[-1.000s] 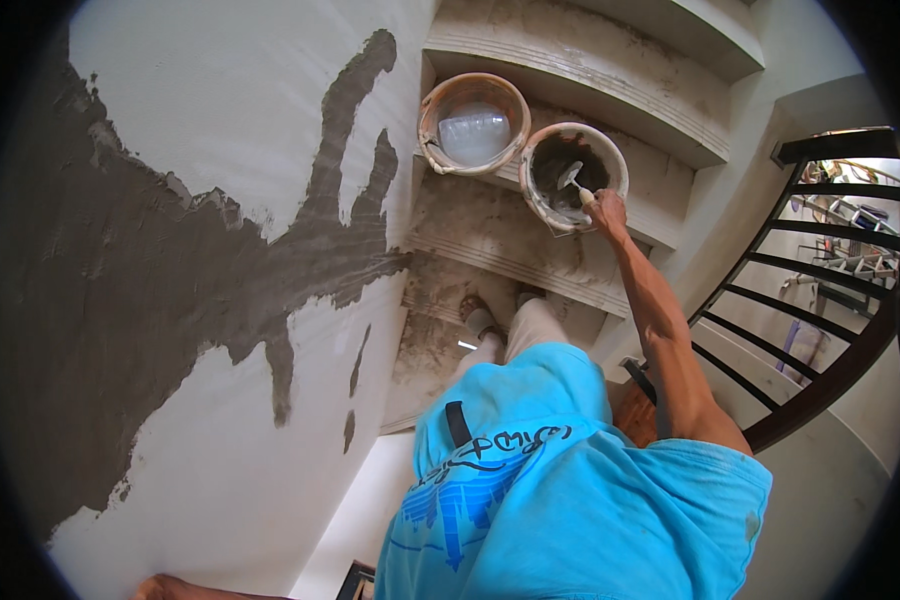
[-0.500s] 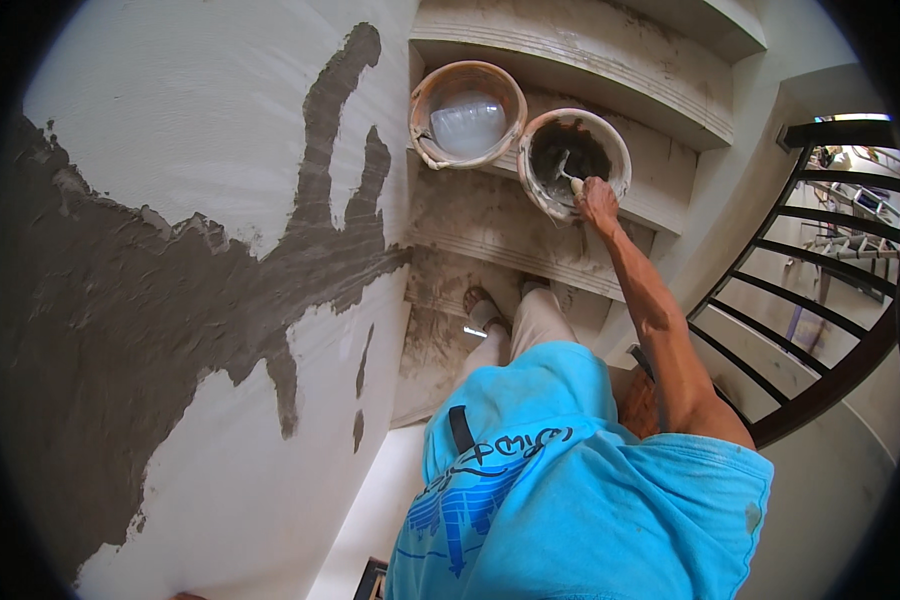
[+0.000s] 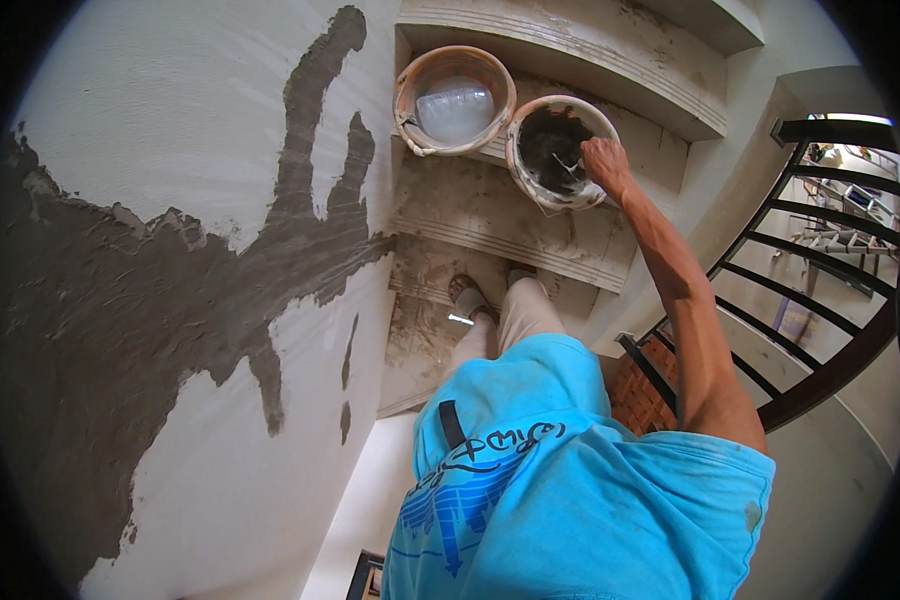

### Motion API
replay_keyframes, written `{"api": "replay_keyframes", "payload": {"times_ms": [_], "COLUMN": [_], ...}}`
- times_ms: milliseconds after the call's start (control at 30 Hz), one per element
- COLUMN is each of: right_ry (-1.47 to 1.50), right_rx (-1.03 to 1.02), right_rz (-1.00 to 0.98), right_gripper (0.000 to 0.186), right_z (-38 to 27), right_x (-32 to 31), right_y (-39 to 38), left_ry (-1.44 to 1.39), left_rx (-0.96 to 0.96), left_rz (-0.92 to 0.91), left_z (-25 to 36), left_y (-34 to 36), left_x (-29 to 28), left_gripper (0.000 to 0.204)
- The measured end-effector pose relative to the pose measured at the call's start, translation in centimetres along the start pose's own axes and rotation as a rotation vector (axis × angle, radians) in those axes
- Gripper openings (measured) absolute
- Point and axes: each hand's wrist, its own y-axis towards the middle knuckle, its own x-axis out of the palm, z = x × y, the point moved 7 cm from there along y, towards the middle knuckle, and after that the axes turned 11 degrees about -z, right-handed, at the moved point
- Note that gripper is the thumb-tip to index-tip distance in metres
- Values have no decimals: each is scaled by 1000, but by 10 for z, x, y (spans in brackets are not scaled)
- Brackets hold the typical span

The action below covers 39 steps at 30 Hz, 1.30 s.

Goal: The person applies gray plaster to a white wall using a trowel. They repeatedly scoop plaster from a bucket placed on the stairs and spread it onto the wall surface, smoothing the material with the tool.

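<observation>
Best guess, we're at the stir-or-scoop step, and the next move calls for a steady wrist and a tidy lift so nothing slops over.

Biggest first: the wall (image 3: 200, 90) at nine o'clock is smooth and off-white, with a rough grey patch (image 3: 160, 300) across it, ridged all over, ragged at the edges, a couple of long tongues reaching toward eleven. The stairs (image 3: 510, 225) climb to twelve, pale and hard-looking, with grooved lips and smeary grime. Out at three there's the railing (image 3: 832, 372), dark and curved. Our shirt (image 3: 570, 500) fills five o'clock, creased blue cloth.

Then two round pails, both crusty at the lip. The left pail (image 3: 460, 62), at twelve, has something cloudy in it; can't tell if that's liquid or plastic. The right pail (image 3: 518, 160), at one, sits just beside it and holds dark grey mix (image 3: 550, 140), wet and pasty by the look of it.

Our right hand (image 3: 605, 163) is over that pail's two o'clock edge, fist curled snugly round the tool (image 3: 567, 165). The handle's hidden, but pale metal pokes down toward the mix. Left hand's out of sight, so no idea about that grip.
</observation>
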Motion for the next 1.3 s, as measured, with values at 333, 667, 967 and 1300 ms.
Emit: {"api": "replay_keyframes", "payload": {"times_ms": [333, 667, 967, 1300], "right_ry": [19, 233, 399, 755], "right_rx": [-15, 68, 162, 107], "right_rz": [-138, -239, -301, -229], "right_gripper": [12, 16, 24, 46], "right_z": [3, 13, 14, 25], "right_x": [15, 38, 50, 50], "right_y": [13, 13, 20, -24], "left_ry": [6, 16, 21, 42], "left_rx": [-4, -7, -4, 0], "left_rz": [-19, -20, -23, -21], "left_z": [1, 3, 5, 3], "left_y": [-2, -2, -1, 4], "left_x": [8, 11, 15, 18], "left_gripper": [46, 44, 42, 39]}}
